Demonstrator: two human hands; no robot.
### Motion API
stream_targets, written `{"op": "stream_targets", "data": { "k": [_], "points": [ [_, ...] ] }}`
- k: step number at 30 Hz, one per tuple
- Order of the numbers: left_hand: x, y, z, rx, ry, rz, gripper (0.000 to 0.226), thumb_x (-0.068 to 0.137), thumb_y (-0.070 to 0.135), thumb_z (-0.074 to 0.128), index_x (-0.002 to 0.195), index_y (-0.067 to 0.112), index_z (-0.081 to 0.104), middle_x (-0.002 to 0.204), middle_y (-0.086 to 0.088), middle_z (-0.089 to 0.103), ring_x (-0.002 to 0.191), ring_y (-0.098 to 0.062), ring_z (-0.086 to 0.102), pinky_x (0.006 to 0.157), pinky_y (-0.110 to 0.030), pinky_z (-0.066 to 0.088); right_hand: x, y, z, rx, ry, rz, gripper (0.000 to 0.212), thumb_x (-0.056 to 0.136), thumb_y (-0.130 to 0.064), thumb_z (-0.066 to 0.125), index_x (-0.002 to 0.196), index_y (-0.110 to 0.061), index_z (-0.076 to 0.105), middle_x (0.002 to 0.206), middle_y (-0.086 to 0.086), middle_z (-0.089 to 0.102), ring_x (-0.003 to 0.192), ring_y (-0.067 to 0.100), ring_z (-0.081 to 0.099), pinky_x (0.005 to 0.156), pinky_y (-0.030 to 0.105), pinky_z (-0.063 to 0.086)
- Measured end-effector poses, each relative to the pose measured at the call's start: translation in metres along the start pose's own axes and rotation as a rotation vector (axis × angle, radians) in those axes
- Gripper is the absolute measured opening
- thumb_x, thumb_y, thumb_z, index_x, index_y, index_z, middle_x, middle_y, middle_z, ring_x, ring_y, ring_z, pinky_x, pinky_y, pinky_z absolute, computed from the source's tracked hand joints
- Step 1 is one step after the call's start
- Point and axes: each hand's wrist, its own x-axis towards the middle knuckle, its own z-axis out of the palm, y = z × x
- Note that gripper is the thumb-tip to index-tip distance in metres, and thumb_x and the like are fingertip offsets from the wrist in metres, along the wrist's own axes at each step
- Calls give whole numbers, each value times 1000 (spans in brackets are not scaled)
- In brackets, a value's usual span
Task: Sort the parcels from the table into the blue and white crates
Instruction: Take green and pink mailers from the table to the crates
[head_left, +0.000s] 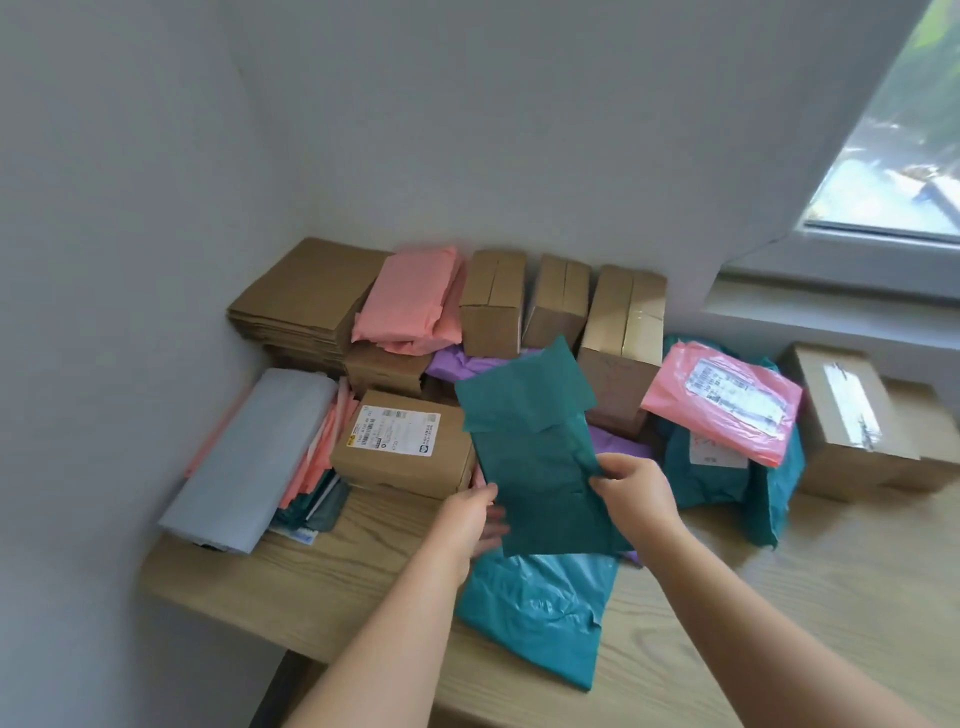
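Both my hands hold a flat dark green mailer bag (535, 447) lifted above the wooden table (779, 597). My left hand (470, 517) grips its lower left edge, fingers behind it. My right hand (631, 486) pinches its right edge with thumb in front. Under it lies a teal bag (535, 618) flat on the table, with purple bags (467, 364) behind. A labelled cardboard box (402, 441) sits just left of the held bag. No blue or white crate is in view.
Flattened cartons (306, 296) and a pink bag pile (410, 301) fill the back left corner. Upright boxes (556, 304) line the wall. A grey bag stack (254, 457) lies left. A pink labelled parcel (727, 405) tops teal bags; a taped box (847, 421) stands right.
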Motion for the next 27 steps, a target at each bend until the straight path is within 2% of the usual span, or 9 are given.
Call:
{"op": "stream_targets", "data": {
  "k": [5,7,12,16,19,21,23,25,27],
  "points": [
    [-17,25,20,-190,-83,-17,48,102,52,42,104,7,59,96,-13,69,80,-26,68,65,-32,50,-6,2,-44,145,43,-72,46,87,1,60,65,-36,76,73,-3,76,74,21,68,73,34,54],
    [-24,32,27,-306,-156,-32,58,102,57,34,104,4,58,96,-17,71,82,-30,69,67,-36,53,-9,5,-57,182,25,-87,43,87,5,61,66,-29,76,71,-2,75,71,20,67,72,34,55],
    [-44,38,37,-600,-443,-52,76,96,68,32,108,2,69,106,-23,72,91,-34,71,71,-42,61,-22,14,-85,228,21,-134,40,79,22,49,72,-6,77,75,1,71,70,11,61,60,10,49],
    [-60,38,44,-459,-431,-55,37,87,35,58,102,4,72,95,-15,72,78,-26,72,65,-30,59,-24,28,-94,294,62,-111,52,75,26,38,61,-10,74,94,8,73,91,22,66,83,31,55],
    [-63,33,48,-266,-384,-82,22,87,13,61,104,1,68,86,-15,74,73,-26,71,70,-35,57,-22,39,-104,257,96,-89,52,79,20,40,65,-14,77,112,-2,69,106,17,60,89,31,51],
    [-63,28,51,-229,-333,-45,19,96,6,53,108,8,69,78,-10,76,68,-23,72,72,-37,57,-24,42,-108,219,123,-90,51,86,13,45,72,-23,79,123,-8,63,112,13,56,88,28,50],
    [-63,25,56,-264,-348,-10,25,100,3,47,112,12,67,85,-10,76,73,-23,72,75,-38,58,-27,42,-110,207,134,-105,42,94,1,48,97,-27,79,132,-6,61,106,10,56,82,24,48],
    [-60,21,60,-307,-337,30,30,101,2,43,122,12,63,97,-11,75,82,-24,72,76,-38,59,-31,40,-111,231,116,-77,34,101,-15,50,129,-27,65,134,-1,61,98,10,58,77,25,47],
    [-58,19,64,-352,-305,68,34,102,1,41,127,13,60,103,-12,72,84,-24,71,71,-36,62,-35,39,-110,283,57,0,41,101,-30,53,142,-24,50,131,0,59,107,15,58,86,31,46]
  ]
}}
